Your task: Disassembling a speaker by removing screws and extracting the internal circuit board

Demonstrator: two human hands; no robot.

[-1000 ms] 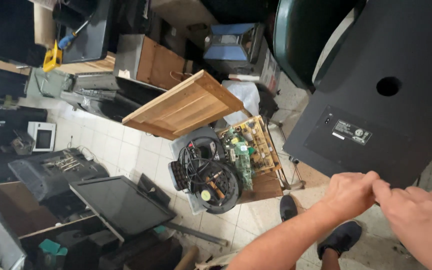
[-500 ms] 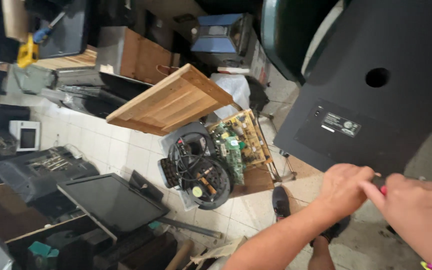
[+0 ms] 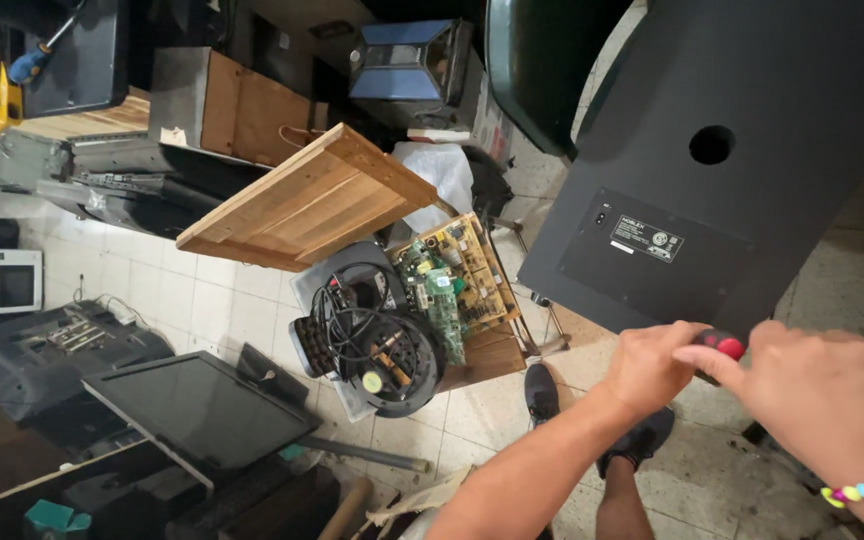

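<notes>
Down on the tiled floor (image 3: 202,300) at the far left lies a flat dark screen (image 3: 197,405), then a round black part full of wires (image 3: 372,345) and green circuit boards (image 3: 447,285) under a tilted wooden panel (image 3: 307,200). Further right, the left hand (image 3: 652,365) curls against the lower edge of a big black back cover (image 3: 752,150). Its grip is closed around a red-tipped tool (image 3: 724,347), whose tip the right hand (image 3: 832,395) pinches with loosely bent fingers.
</notes>
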